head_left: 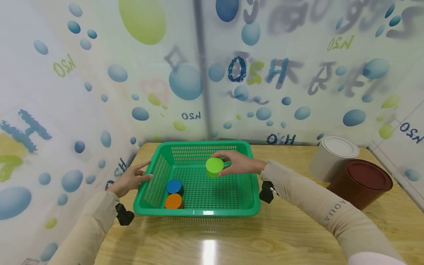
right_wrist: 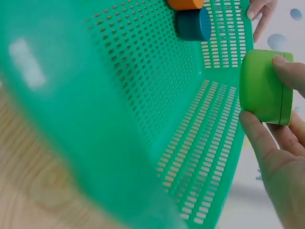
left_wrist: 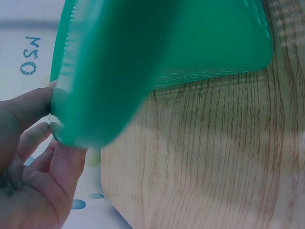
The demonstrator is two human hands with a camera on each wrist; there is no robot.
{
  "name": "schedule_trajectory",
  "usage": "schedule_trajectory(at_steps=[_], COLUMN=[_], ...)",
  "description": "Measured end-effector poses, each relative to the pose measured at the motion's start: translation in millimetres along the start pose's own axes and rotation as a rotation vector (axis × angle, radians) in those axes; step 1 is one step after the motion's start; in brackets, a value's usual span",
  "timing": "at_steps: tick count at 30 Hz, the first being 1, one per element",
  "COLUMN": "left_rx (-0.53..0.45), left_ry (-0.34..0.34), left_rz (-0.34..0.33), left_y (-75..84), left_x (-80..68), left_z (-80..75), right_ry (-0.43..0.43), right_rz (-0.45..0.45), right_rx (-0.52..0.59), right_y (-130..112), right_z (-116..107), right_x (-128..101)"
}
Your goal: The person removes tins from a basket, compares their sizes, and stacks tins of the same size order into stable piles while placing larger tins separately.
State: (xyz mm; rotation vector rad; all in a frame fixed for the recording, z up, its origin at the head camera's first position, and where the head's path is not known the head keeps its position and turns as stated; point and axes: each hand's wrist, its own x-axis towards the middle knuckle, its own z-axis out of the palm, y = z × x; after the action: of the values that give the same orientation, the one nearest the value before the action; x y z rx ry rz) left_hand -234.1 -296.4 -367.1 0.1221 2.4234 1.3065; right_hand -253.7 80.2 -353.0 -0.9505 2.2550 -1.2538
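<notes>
My right hand [head_left: 236,162] pinches a lime-green round lidded container [head_left: 214,168] between thumb and fingers, above the inside of a green plastic basket [head_left: 202,212]. In the right wrist view a lid seam runs near one end of the lime-green container [right_wrist: 264,88]. My left hand [head_left: 130,179] holds the basket's left rim; in the left wrist view its thumb and fingers [left_wrist: 66,167] lie about the rim's corner. Inside the basket, towards the left, a blue round container [head_left: 174,187] sits just behind an orange one [head_left: 174,201].
The basket stands on a wood-grain table [head_left: 198,235]. At the right are a white can [head_left: 334,158] and a dark brown-red can [head_left: 361,183]. A wall sheet [head_left: 188,81] with bubble prints rises behind the table.
</notes>
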Motion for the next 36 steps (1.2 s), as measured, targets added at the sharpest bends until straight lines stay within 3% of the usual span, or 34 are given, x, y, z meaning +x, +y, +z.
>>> schedule_trajectory(at_steps=[9,15,28,32,36], left_rx=[0.004,0.021,0.019,0.026,0.026], left_ry=[0.008,0.009,0.01,0.017,0.013], left_rz=[-0.009,-0.006,-0.011,-0.028,-0.027], left_y=[1.0,-0.1,2.7,3.4,3.3], left_x=[-3.5,-3.5,-2.1,-2.2,-1.4], left_z=[1.9,1.9,1.7,2.5,2.7], right_ry=[0.025,0.089,0.248,0.312,0.323], right_rz=[0.018,0.049,0.028,0.063,0.109], right_rx=[0.046,0.031,-0.03,-0.039,-0.039], right_y=[9,19,44,54,65], right_z=[-21,-32,-53,-58,-58], right_x=[-42,-68,-119,-130,-140])
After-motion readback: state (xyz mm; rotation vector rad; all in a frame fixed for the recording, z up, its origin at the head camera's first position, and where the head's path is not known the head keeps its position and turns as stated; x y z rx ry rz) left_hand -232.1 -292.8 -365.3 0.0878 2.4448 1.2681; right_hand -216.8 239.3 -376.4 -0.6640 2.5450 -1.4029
